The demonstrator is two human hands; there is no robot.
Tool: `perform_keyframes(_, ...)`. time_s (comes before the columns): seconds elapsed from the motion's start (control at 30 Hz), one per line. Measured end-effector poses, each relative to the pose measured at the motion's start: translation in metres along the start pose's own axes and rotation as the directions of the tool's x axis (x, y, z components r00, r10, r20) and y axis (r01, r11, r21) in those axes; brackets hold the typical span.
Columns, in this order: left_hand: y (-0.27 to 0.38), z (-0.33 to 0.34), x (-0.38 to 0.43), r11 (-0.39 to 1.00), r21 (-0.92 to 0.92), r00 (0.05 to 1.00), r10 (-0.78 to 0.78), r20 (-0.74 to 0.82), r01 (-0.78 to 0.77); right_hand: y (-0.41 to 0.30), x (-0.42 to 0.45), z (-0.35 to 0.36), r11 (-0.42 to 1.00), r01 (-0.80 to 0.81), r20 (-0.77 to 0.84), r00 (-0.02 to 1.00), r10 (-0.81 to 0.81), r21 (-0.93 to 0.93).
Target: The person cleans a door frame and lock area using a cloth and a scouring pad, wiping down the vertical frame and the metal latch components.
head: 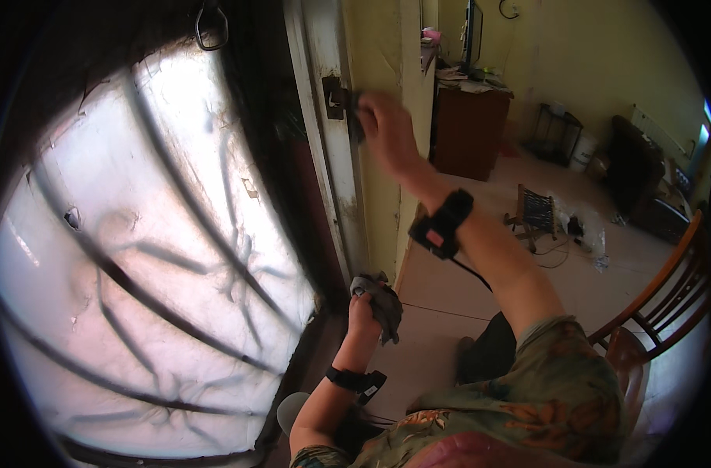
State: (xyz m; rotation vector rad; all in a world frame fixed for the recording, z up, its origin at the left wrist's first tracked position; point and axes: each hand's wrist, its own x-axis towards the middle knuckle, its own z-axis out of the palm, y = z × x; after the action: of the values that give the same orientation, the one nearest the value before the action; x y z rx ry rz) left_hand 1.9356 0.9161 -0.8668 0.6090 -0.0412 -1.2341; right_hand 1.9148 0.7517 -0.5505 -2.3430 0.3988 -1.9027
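My left hand [362, 316] grips a crumpled grey cloth [390, 307] low down, beside the foot of the visible door frame. Higher up, my right hand [387, 128] reaches to the edge of the worn white door frame [320, 41]. Under its fingers is a dark, blurred thing [355, 120] that looks like a cloth, pressed against the frame's side. Just left of these fingers, a rusty strike plate [334, 97] is set into the frame. Both wrists wear black straps with small devices.
A translucent covered door panel [174, 263] with dark bars fills the left, a metal ring [211, 35] above it. To the right stand a wooden chair [660, 304], a brown cabinet [469, 131] and a low folding stool [534, 210] beside clear plastic and a cable on the tiled floor.
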Motion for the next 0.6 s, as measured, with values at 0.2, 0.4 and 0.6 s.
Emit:
perform_keyframes(0.2,-0.001,-0.007,-0.007,0.998,0.038,0.997,0.046,-0.056,-0.044,0.012,0.080,0.012,0.964,0.264,-0.210,0.941,-0.266,-0.037)
perform_keyframes(0.4,-0.005,-0.011,-0.005,0.997,0.081,1.000,0.003,0.012,-0.004,-0.007,0.032,-0.017,0.974,0.227,0.017,0.974,-0.226,-0.014)
perform_keyframes(0.6,-0.005,-0.005,-0.012,1.000,0.001,0.999,0.028,-0.043,-0.028,-0.029,0.095,-0.004,0.807,0.552,0.134,0.834,-0.536,-0.211)
